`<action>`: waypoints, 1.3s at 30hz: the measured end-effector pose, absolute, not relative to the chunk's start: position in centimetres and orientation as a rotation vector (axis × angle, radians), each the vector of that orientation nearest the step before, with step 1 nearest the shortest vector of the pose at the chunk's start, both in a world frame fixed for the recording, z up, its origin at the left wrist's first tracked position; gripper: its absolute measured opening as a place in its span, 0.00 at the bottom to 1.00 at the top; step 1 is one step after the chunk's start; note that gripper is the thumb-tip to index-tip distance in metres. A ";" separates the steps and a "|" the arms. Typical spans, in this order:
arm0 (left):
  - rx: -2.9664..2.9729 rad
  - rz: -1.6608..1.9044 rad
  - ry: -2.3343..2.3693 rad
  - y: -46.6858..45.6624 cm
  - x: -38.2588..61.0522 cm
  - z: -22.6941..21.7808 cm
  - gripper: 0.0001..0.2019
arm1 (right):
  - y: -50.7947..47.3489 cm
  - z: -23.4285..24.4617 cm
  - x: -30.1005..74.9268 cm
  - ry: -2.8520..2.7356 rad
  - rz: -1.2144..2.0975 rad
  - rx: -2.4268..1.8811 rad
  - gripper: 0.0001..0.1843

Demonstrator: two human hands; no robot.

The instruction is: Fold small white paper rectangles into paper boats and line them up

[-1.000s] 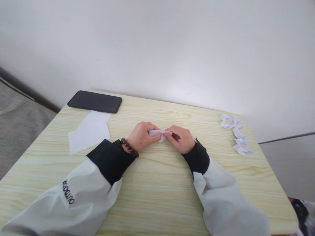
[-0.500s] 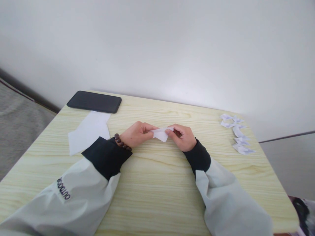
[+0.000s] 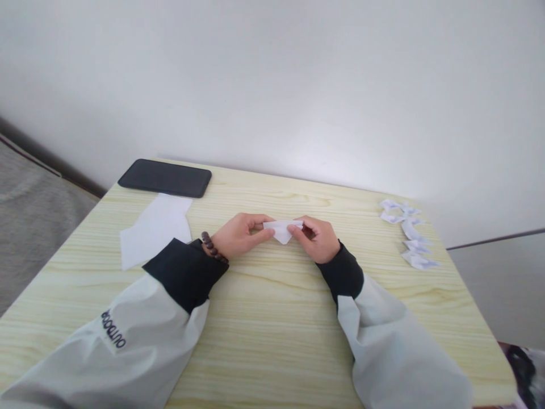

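Note:
A small folded piece of white paper (image 3: 281,230) is held just above the light wooden table (image 3: 272,318), at its middle. My left hand (image 3: 239,234), with a dark bead bracelet at the wrist, pinches the paper's left end. My right hand (image 3: 315,237) pinches its right end with thumb and forefinger. The paper's lower point hangs toward the table between the two hands.
A black phone (image 3: 165,178) lies face down at the far left corner. White paper sheets (image 3: 155,230) lie flat in front of it, left of my left hand. Several small folded paper pieces (image 3: 407,233) sit in a row near the right edge. A wall rises behind.
The paper was a narrow strip a second ago and now shows a wider, downward-pointing flap. Both hands stayed at the table's middle, shifting only slightly.

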State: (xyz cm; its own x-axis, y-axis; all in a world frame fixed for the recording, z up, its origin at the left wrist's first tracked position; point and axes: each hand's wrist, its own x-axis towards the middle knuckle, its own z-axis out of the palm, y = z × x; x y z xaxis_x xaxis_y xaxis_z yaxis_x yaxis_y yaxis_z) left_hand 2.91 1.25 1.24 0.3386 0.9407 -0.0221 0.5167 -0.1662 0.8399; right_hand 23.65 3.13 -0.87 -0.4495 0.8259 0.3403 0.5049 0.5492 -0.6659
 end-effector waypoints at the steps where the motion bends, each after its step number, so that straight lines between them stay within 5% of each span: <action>1: 1.811 0.661 1.282 1.3 3.1 1.1 0.18 | 3.0 -0.8 23.5 -2.144 0.621 -1.057 0.13; 14: 1.893 0.713 1.341 1.1 3.5 0.6 0.15 | 2.7 -0.4 23.0 -2.259 0.547 -0.874 0.11; 23: 1.672 0.653 1.254 1.3 3.0 1.3 0.15 | 3.2 -0.3 24.0 -2.303 0.737 -0.858 0.18; 39: 1.564 0.677 1.237 1.8 2.5 1.6 0.15 | 3.5 -0.4 25.3 -2.094 1.320 -0.798 0.12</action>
State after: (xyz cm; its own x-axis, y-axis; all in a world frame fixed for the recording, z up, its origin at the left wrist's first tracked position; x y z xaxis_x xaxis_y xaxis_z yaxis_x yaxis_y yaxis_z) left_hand 2.47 1.81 1.57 0.3227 0.9354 -0.1449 0.3822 0.0113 0.9240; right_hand 25.26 3.52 -0.43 -0.6824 0.7202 0.1250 0.1976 0.3464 -0.9170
